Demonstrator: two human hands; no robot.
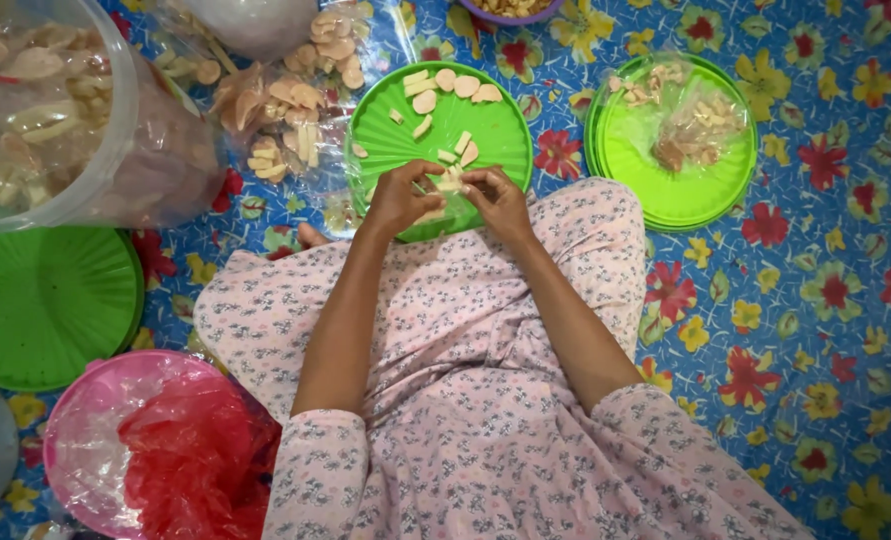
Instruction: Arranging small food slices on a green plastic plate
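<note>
**Both hands pinch a small clear bag of pale pieces over a green plate**

The left hand (397, 198) and the right hand (498, 198) meet at the near edge of a green plate (500, 135), fingers curled in and closed on a small clear bag (443, 188) holding pale cracker-like pieces; the bag sits between the two hands, just above the person's lap in a pink flowered garment (465, 340); loose pale slices (455, 85) lie scattered on the far half of the same plate.

To the right, well apart from the hands, a second green plate (625, 150) bears a filled clear bag (700, 125); to the left of the middle plate lie more clear packets of slices (280, 115); beside them stands a large clear tub (115, 120) lined with plastic and full of pale pieces; below it a third green plate (45, 300) lies on the flowered blue mat (825, 300); a pink basin (75, 420) near the left elbow holds crumpled red plastic (200, 460).
</note>
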